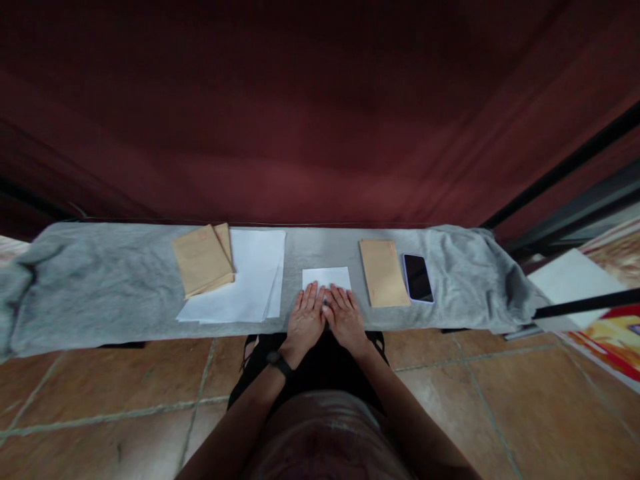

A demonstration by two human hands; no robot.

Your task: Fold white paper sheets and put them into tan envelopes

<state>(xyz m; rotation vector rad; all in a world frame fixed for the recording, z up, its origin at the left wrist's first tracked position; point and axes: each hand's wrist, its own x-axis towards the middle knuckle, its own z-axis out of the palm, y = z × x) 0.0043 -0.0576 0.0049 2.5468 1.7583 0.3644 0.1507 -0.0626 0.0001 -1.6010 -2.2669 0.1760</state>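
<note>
— Background: a dark red fabric-like backdrop (pixel 300 133); before it, a narrow, grey-cloth-covered surface (pixel 320 243). The hands?
— Left hand (pixel 306 323) and right hand (pixel 346 323) lie palm-down, fingers extended, gripping nothing, on a small white paper rectangle (pixel 326 275) near the front edge.
— Sound technique?
— Probably even pressure outward from the middle, edges kept aligned.
— Containers?
— Apparently brown paper envelopes: a left-hand pile (pixel 203 257) overlapping large white sheets (pixel 255 267), and a right-hand group (pixel 385 273); contents not visible.
</note>
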